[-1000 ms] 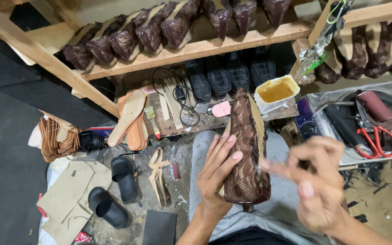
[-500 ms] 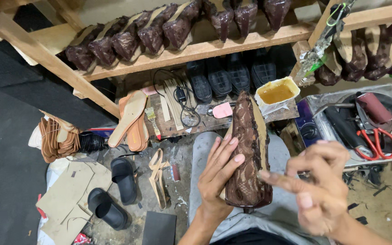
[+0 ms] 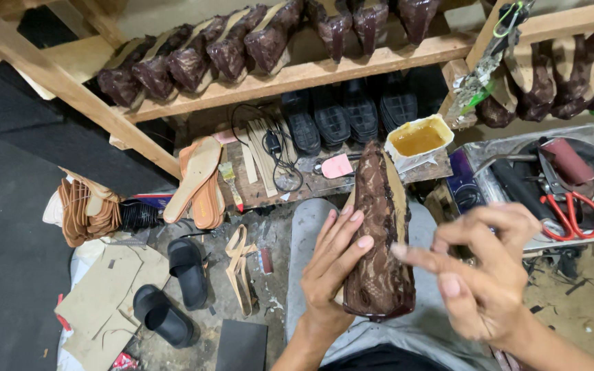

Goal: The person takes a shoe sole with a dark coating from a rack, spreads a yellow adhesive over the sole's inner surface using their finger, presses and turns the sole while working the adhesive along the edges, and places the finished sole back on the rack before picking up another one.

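Note:
My left hand (image 3: 335,264) grips a brown lace-covered shoe upper on its last (image 3: 379,240), toe pointing away from me, over my lap. Its fingers lie along the shoe's left side. My right hand (image 3: 482,275) hovers just right of the shoe with fingers spread and the index finger reaching toward the shoe's side; it holds nothing that I can see. A tub of yellow glue (image 3: 419,139) stands on the low bench just beyond the shoe's toe.
A wooden shelf (image 3: 297,72) above carries a row of similar brown shoes. Black soles (image 3: 352,113), cables and tan insoles (image 3: 197,182) lie below it. A metal tray with red-handled scissors (image 3: 572,213) sits right. Black sandals (image 3: 173,288) and cardboard pieces lie on the floor left.
The shoe has tilted slightly in my left hand. My right hand has shifted a little left, toward the shoe's side.

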A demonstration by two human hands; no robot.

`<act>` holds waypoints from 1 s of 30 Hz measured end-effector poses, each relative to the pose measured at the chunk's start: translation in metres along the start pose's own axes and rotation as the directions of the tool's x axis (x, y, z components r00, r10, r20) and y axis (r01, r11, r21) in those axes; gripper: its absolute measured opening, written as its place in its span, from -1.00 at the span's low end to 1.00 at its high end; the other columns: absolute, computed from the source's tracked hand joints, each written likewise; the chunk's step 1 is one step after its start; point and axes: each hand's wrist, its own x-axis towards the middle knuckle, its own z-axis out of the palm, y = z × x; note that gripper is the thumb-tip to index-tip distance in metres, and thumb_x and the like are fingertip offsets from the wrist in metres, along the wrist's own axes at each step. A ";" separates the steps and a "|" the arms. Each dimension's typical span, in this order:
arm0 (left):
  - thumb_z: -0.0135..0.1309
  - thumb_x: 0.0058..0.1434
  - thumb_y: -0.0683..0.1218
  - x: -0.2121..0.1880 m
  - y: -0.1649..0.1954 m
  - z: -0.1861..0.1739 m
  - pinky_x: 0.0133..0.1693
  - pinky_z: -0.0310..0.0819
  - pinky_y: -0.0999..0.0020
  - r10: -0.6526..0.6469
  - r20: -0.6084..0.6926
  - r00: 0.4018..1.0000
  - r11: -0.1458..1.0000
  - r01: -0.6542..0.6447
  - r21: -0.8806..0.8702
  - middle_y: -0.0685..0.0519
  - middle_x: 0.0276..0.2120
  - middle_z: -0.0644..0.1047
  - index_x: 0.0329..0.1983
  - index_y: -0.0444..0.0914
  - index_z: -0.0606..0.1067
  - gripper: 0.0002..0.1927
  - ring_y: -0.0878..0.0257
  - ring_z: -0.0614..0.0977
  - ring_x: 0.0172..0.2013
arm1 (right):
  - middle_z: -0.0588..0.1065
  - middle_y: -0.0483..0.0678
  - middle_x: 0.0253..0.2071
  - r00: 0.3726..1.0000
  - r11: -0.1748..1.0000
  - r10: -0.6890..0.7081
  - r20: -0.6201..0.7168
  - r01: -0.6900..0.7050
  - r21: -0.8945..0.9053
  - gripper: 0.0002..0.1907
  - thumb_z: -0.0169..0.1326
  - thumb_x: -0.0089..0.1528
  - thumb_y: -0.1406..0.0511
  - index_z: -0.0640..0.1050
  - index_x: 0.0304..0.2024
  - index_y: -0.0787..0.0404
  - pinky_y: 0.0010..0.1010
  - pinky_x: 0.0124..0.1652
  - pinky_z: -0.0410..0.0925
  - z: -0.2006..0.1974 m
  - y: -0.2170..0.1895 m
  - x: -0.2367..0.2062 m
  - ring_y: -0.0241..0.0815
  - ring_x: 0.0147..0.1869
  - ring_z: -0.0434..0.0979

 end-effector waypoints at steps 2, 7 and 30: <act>0.27 0.21 -0.18 0.000 0.000 0.000 0.44 0.29 -0.18 -0.005 0.005 1.000 1.000 0.005 -0.004 -0.22 0.25 0.52 0.15 -0.27 0.50 -0.57 -0.18 0.53 0.35 | 0.43 -0.09 -0.30 0.998 1.000 -0.007 0.055 0.006 0.010 -0.57 -0.18 0.27 0.18 0.70 -0.12 0.13 -0.02 0.18 0.05 0.000 0.000 0.000 -0.02 -0.02 0.27; 0.29 0.20 -0.18 0.000 0.000 -0.001 0.44 0.29 -0.16 -0.012 -0.004 1.000 1.000 0.012 -0.025 -0.22 0.24 0.51 0.16 -0.28 0.48 -0.55 -0.17 0.52 0.35 | 0.45 -0.14 -0.29 0.998 0.997 -0.065 0.016 0.064 0.051 -0.58 -0.17 0.31 0.13 0.70 -0.15 0.11 0.00 0.19 0.07 0.000 -0.002 -0.004 -0.08 -0.04 0.30; 0.30 0.20 -0.19 0.002 0.004 -0.001 0.45 0.31 -0.08 -0.062 0.049 0.997 0.996 0.064 -0.056 -0.23 0.24 0.53 0.17 -0.30 0.50 -0.54 -0.13 0.54 0.35 | 0.45 -0.20 -0.28 0.995 0.994 -0.098 0.034 0.096 0.049 -0.55 -0.19 0.28 0.08 0.68 -0.11 0.08 0.02 0.19 0.08 -0.002 0.004 -0.006 -0.07 -0.05 0.31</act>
